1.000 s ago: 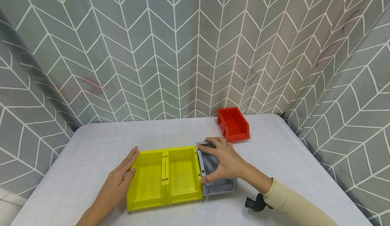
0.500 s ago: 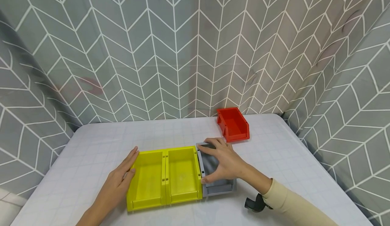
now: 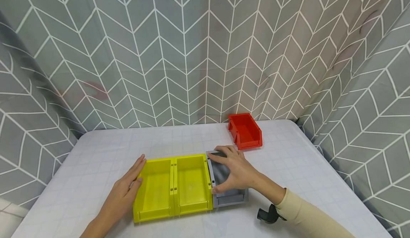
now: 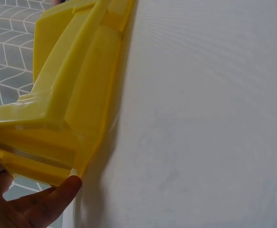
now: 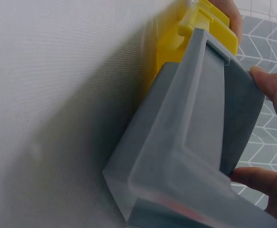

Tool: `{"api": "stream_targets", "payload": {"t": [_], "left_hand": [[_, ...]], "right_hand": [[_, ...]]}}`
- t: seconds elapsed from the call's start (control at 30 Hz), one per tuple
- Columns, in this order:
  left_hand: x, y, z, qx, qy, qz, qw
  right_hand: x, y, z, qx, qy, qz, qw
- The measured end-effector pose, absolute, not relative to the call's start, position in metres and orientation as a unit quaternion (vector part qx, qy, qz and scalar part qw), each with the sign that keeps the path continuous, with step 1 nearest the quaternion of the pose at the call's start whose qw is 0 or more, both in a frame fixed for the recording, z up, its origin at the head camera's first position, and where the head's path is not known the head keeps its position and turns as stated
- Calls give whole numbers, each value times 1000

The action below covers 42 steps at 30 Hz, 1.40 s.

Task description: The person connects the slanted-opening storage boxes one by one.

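Two yellow storage bins stand side by side on the table, a left yellow bin (image 3: 157, 188) and a right yellow bin (image 3: 192, 182). A grey storage bin (image 3: 230, 198) sits against the right one's side. My left hand (image 3: 122, 191) lies along the outer wall of the left yellow bin, fingers extended. In the left wrist view, the fingertips touch that yellow bin (image 4: 93, 85) low on its side. My right hand (image 3: 238, 172) reaches over the grey bin and grips its rim, thumb toward the near left corner and fingers toward the far end. The right wrist view shows the grey bin (image 5: 176, 156) between thumb and fingers.
A smaller red bin (image 3: 246, 131) stands behind the grey bin, near the table's back edge. A black device (image 3: 268, 215) is at the right wrist. Grey patterned curtains (image 3: 192, 52) enclose the white table (image 3: 105, 145) at the back and sides.
The grey bin has slid very slightly toward me along the yellow bin's side, with my right hand on it. My left hand, both yellow bins and the red bin have stayed in place.
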State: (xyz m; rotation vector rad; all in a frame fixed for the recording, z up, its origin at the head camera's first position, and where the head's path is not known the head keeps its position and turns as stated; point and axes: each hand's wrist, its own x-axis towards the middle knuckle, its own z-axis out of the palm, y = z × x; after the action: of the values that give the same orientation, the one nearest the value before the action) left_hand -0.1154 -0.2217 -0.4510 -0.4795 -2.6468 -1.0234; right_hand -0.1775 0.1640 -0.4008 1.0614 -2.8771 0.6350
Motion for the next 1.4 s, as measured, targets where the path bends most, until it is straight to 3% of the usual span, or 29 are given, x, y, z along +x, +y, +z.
{"api": "stream_targets", "payload": {"t": [1.4], "left_hand": [[-115,-219,-447,-150,-919,-344,119]], "right_hand": [[-180,168,-408,335,-920,200,-28]]}}
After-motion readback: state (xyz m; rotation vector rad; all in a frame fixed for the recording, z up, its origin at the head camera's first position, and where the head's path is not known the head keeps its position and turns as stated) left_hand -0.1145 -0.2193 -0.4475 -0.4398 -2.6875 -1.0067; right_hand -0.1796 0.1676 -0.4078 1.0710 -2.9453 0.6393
